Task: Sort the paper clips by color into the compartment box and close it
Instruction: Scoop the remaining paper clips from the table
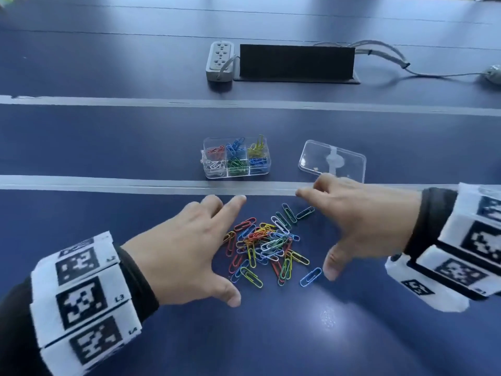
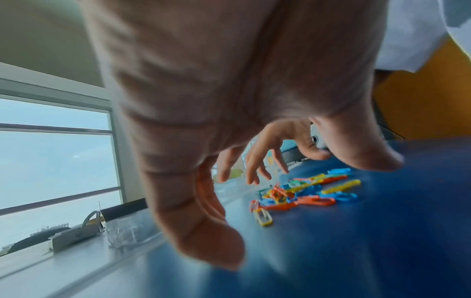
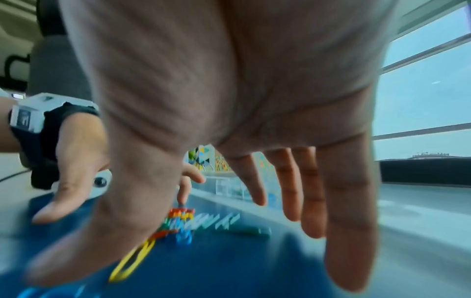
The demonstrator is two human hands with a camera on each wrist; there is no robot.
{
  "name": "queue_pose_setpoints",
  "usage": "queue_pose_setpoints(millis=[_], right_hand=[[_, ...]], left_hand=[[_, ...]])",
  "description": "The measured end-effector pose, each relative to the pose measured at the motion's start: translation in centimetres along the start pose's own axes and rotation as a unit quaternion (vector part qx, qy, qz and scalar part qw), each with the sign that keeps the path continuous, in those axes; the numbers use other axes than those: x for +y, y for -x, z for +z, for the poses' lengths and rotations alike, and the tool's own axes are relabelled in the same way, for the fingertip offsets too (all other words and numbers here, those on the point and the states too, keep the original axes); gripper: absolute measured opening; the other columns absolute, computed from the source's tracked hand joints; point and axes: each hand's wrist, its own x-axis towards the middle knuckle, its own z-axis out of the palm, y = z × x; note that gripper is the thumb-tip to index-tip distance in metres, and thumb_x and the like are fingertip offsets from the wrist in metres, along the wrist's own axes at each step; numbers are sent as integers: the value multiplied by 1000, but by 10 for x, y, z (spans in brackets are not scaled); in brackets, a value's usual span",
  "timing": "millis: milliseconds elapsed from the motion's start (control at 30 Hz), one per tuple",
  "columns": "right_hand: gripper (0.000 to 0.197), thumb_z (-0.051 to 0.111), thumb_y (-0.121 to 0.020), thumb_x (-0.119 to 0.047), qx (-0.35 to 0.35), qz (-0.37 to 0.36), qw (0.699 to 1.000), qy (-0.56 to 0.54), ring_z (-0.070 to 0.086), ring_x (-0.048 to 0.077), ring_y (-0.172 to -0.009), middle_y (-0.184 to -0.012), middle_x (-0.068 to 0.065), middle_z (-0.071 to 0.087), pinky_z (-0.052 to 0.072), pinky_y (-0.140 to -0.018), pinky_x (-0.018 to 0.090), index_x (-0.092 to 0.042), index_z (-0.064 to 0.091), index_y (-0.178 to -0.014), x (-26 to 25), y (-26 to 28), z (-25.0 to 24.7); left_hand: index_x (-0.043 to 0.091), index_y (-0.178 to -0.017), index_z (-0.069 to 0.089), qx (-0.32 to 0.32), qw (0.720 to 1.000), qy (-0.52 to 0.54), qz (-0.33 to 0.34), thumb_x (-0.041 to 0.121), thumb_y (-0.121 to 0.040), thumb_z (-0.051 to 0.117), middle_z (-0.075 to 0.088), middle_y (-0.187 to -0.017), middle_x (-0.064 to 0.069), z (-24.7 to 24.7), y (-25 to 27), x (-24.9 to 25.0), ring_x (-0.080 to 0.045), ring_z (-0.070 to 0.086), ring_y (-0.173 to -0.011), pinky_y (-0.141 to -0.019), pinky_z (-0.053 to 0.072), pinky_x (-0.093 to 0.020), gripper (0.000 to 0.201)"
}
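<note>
Spread hands [image 1: 265, 240] flanking clip pile [image 1: 267, 246]

Daylight from the windows [image 2: 56, 157] glares off my counter [image 1: 328, 316] in a bright patch. Both wrist views are soft, smeared and bent at the edges; my hands blur up close.

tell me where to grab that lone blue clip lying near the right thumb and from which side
Judging from the head view, pinch the blue paper clip across its two long sides, coming straight down from above. It lies flat on the table, apart from the pile, so nothing blocks it. The right hand, open with its thumb beside it, is nearest.
</note>
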Motion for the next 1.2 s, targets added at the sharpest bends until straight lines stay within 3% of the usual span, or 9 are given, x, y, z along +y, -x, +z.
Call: queue_pose_setpoints(millis=[133,300,400,500,600,767,867,967,1200], right_hand=[[110,84,-37,-56,4,7,1000,-14,42,23,-102,-112,3,32,47,-88,38,-15,31,-124,-16,-3,18],[77,86,-52,-37,61,-14,989,-133,51,20,-96,-111,5,47,43,-81,28,-15,46,-114,-39,-23,13],[71,84,-58,-35,73,-31,985,-156,52,19,-100,-113,3,52,43,-83,28,-16,49,-117,-40,-26,9],[95,84,-52,-46,38,3,987,-159,50,20,-109,-122,2,41,44,-93,31,-17,38,-129,-30,-16,6],[103,87,-44,-49,17,15,992,-126,52,24,-100,-117,3,33,48,-87,36,-16,34,-126,-28,-10,12],[91,89,-45,-36,40,8,991,-127,56,29,-97,-115,6,38,49,-82,37,-14,40,-119,-41,-26,12],[74,89,-45,-32,66,-1,983,-171,56,25,-93,-108,5,47,50,-83,36,-17,48,-104,-45,-36,10],[51,87,-50,-31,84,-5,978,-189,57,21,-87,-97,5,61,50,-75,32,-17,60,-90,-46,-40,6],[32,81,-62,-30,133,18,972,-193,61,28,-80,-81,8,63,50,-67,30,-14,71,-87,-44,-50,3]], left_hand=[[25,-141,6,-27,999,-1,-27,67,-53,74,22,-119,7,0,-11,12,-13,45,-108,-93,41,-25,119],[21,-118,38,-7,996,83,-33,45,-59,82,37,-112,2,-7,-37,25,-20,52,-103,-90,43,-35,78],[24,-123,38,0,994,104,-22,42,-64,80,36,-108,6,-12,-41,25,-14,48,-100,-88,40,-27,74],[28,-136,21,-33,995,94,-27,50,-59,80,28,-115,11,-15,-29,16,-10,45,-93,-82,38,-21,99],[29,-137,10,-72,996,20,-42,52,-54,82,23,-122,10,-12,-18,11,-14,51,-103,-88,45,-29,112],[20,-115,37,-34,998,40,-46,36,-60,83,41,-110,4,-13,-35,20,-18,50,-100,-88,44,-33,74],[18,-106,43,-11,998,52,-24,30,-64,81,50,-109,2,-11,-48,25,-18,51,-101,-87,42,-29,58],[14,-101,55,6,998,60,-6,22,-67,76,62,-100,0,-13,-56,26,-21,59,-96,-83,48,-35,42],[13,-92,65,37,996,67,-40,18,-79,60,62,-79,-3,-14,-60,27,-22,61,-77,-70,53,-33,15]])
